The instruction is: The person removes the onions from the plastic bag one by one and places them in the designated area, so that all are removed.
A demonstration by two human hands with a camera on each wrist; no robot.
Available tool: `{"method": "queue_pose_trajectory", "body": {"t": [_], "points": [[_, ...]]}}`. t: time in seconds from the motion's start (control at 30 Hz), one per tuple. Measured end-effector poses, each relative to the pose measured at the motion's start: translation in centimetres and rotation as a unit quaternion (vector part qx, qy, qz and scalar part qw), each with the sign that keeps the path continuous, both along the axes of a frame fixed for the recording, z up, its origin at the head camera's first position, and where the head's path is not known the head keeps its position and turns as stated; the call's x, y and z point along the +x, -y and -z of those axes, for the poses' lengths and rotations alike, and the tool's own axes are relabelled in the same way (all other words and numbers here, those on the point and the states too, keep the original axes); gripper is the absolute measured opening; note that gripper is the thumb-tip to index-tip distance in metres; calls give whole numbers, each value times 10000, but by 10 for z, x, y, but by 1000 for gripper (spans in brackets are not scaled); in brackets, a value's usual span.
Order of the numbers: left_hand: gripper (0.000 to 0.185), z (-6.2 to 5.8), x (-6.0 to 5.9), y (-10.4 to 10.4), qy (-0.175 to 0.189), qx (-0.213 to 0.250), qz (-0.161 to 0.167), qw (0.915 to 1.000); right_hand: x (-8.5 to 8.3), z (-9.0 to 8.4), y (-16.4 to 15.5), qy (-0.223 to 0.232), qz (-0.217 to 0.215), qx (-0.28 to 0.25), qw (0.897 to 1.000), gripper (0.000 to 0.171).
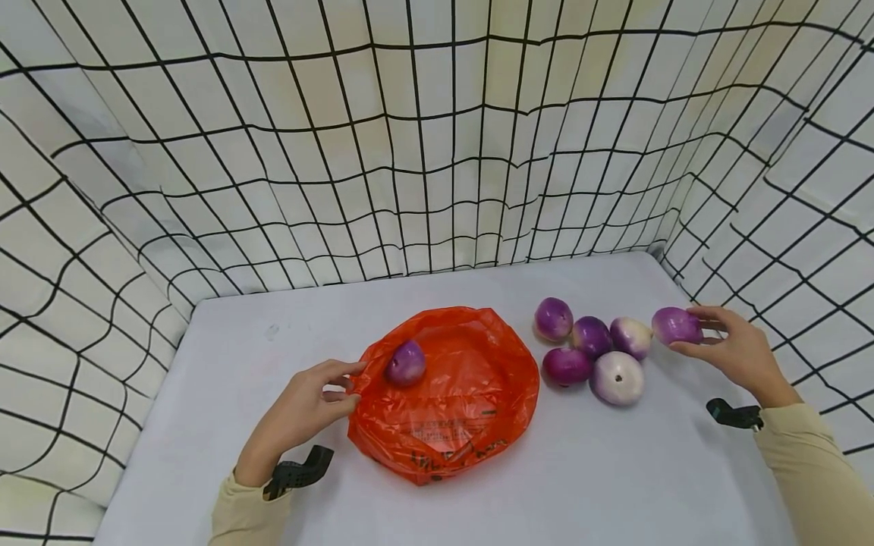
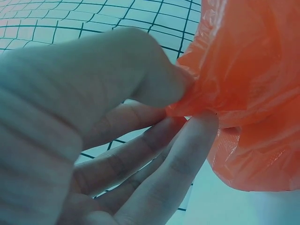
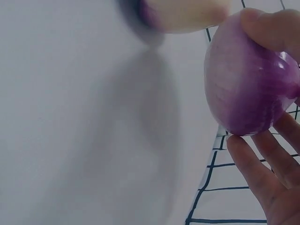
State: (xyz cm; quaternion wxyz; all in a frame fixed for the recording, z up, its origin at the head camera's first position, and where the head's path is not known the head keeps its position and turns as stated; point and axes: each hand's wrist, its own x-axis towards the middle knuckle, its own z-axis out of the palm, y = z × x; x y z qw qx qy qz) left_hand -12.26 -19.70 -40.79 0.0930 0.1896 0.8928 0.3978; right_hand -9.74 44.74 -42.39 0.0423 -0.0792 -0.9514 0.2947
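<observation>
Orange plastic bag [image 1: 451,402] nearest, spread flat on the pale tabletop [image 1: 614,470], print on its near fold too crumpled to read. Pinched at its left rim by the left hand [image 1: 307,409], thumb over fingertips, film bunched between them in the left wrist view [image 2: 243,84]; palm and most of the bag cut off there. Just beyond that pinch, inside the bag, one purple onion [image 1: 407,362], underside sunk in the plastic. Black wrist mounts near both sleeves, half hidden. Farther right, well apart from the bag grip, the right hand [image 1: 730,349] closed on a held onion [image 1: 676,325], thumb on top, fingers beneath; from the head view, hard to tell whether lifted or touching the table. Same onion close in the right wrist view [image 3: 248,89], fingertips [image 3: 253,159] under it, another pale bulb above blurred and cut by the frame edge. Just left of that grip, a cluster of five onions [image 1: 594,349], touching one another, some partly masked by neighbours. Farthest back, white grid-patterned cloth [image 1: 437,136] walling the scene.
</observation>
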Motion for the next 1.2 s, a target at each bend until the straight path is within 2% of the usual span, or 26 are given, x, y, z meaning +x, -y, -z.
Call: {"method": "queue_pose_trajectory", "body": {"t": [0.57, 0.93, 1.2], "points": [[43, 2, -1, -1, 57, -77, -18, 10000, -5, 26, -8, 456, -167, -73, 9988, 84], [44, 4, -1, 0, 61, -73, -52, 9999, -5, 19, -10, 505, -191, -126, 9985, 87], [44, 3, -2, 1, 49, -75, -39, 10000, -2, 7, -12, 171, -48, 59, 9998, 84]]}}
